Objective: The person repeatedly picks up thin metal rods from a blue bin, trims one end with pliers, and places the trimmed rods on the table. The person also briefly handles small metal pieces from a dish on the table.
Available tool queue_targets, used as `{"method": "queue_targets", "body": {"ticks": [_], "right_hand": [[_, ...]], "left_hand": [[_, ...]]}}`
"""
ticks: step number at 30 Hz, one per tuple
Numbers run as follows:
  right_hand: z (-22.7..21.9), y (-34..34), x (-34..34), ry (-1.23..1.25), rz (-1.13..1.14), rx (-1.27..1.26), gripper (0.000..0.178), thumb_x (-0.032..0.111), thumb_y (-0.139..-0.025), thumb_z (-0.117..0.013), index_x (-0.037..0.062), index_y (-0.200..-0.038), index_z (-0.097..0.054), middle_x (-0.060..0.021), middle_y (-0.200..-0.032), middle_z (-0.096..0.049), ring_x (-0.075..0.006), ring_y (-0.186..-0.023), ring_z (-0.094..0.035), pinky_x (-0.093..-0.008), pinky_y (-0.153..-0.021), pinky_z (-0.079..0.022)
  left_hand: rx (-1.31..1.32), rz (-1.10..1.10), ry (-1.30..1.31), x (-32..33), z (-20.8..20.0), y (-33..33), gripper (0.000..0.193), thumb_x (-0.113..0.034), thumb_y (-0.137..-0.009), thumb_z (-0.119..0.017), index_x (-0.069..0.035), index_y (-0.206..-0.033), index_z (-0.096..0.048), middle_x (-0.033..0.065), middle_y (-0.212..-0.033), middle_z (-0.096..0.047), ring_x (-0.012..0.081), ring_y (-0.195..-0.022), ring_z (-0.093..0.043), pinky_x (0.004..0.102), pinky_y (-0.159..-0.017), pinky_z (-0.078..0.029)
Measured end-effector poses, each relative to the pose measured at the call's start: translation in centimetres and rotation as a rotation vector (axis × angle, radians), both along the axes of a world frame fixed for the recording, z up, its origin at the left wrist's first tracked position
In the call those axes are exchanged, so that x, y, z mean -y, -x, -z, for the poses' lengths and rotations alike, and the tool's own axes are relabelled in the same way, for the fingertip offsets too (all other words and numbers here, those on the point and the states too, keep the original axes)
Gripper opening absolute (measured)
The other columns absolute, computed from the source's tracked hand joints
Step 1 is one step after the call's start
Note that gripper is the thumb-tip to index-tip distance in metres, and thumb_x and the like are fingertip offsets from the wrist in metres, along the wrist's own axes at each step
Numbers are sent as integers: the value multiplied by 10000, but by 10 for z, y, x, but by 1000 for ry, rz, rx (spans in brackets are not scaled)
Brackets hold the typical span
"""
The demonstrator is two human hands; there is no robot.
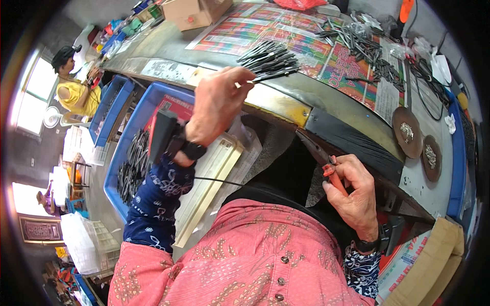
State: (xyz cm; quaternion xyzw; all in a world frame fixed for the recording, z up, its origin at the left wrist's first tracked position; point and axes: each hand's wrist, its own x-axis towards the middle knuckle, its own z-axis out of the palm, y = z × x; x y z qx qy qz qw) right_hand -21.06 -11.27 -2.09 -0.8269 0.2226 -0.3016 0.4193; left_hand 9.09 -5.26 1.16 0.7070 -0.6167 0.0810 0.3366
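My left hand (217, 102) reaches over the near edge of the workbench, thumb and forefinger closed at the end of a thin black rod (278, 76). That rod lies along the front of a pile of similar black rods (268, 57), some with pale bits. Lower to the right, my right hand (352, 191) grips pliers (326, 166) by their orange-red handles. The dark jaws of the pliers point up and left toward the bench edge, and I see nothing between them. Each wrist wears a black band with a dark device.
A blue bin (115, 168) holding many black rods stands left of my lap. Two brown dishes (407, 115) of small metal parts sit on the bench's right. Behind lie a loose heap of black pieces (357, 43) and a cardboard box (189, 14). A person in yellow (84, 97) sits far left.
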Motion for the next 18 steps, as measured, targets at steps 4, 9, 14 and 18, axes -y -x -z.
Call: {"method": "queue_targets", "body": {"ticks": [4,9,14,18], "right_hand": [[8,7,0,11,41,17,192,-1,-691,-713,-18,-844,-599,-158,-947,-614,-293,-875,-624,-350,-792,-491],[15,16,3,-29,92,-2,197,2,-679,-716,-25,-819,-581,-162,-947,-610,-296,-880,-619,-358,-807,-488],[19,21,5,21,89,18,220,21,-670,-750,-7,-854,-633,-165,-956,-630,-332,-904,-636,-394,-793,-509],[21,21,6,38,100,23,228,17,-661,-747,-5,-863,-643,-160,-939,-632,-326,-905,-637,-396,-796,-511]], "left_hand": [[19,58,32,43,13,9,159,-66,-844,-690,-44,-1001,-703,134,-822,-678,214,-639,-619,317,-590,-483],[174,60,26,72,24,8,134,-107,-838,-684,-62,-964,-698,142,-838,-671,314,-738,-651,382,-651,-505],[268,19,-14,83,34,9,104,-134,-826,-678,-93,-922,-671,108,-847,-622,335,-794,-633,441,-676,-504],[320,4,-48,83,37,14,88,-131,-820,-681,-91,-892,-651,107,-836,-585,339,-781,-623,456,-667,-499]]}}
